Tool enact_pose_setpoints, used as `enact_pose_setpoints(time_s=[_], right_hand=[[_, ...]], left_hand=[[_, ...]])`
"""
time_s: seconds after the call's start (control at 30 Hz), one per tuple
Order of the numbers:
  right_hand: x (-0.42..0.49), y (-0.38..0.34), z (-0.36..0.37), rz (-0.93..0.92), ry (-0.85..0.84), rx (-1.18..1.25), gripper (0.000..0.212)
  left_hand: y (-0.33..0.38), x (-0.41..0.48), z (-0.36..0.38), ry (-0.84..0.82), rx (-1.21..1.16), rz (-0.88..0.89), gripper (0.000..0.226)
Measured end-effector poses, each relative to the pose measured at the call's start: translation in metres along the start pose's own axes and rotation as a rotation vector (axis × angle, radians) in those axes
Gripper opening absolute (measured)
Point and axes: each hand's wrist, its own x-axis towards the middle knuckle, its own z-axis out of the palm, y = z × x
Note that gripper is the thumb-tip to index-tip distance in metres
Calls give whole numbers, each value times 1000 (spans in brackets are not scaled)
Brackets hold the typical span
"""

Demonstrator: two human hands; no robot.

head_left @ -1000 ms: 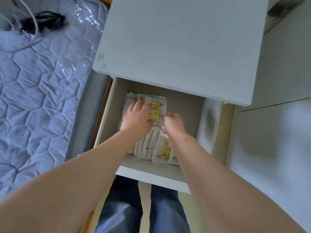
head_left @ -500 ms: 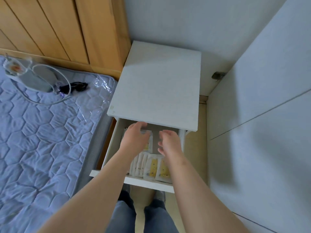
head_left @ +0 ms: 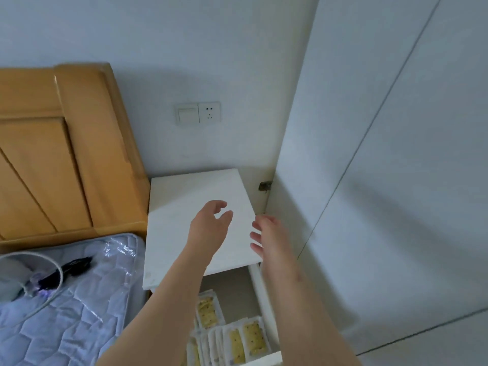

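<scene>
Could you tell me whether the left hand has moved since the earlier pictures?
Yes. The left hand has lifted off the packets, out of the drawer, and now hovers above the nightstand top, holding nothing.

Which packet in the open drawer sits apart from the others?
The packet farthest back, just below the nightstand top; the other packets crowd together in a row at the front of the drawer.
</scene>
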Motion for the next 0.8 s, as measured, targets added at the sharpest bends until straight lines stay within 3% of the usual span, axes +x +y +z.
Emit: enact_pose_setpoints(time_s=[0.37, 0.6, 0.8], right_hand=[[-104, -56, -51, -355, 310, 339, 5], [-196, -65, -130, -577, 579, 424, 7], [-304, -24, -223, -652, 901, 466, 7]], left_hand=[[121, -50, -7, -305, -256, 305, 31], [172, -152, 33, -632, -391, 399, 26], [192, -279, 90, -920, -425, 431, 24]])
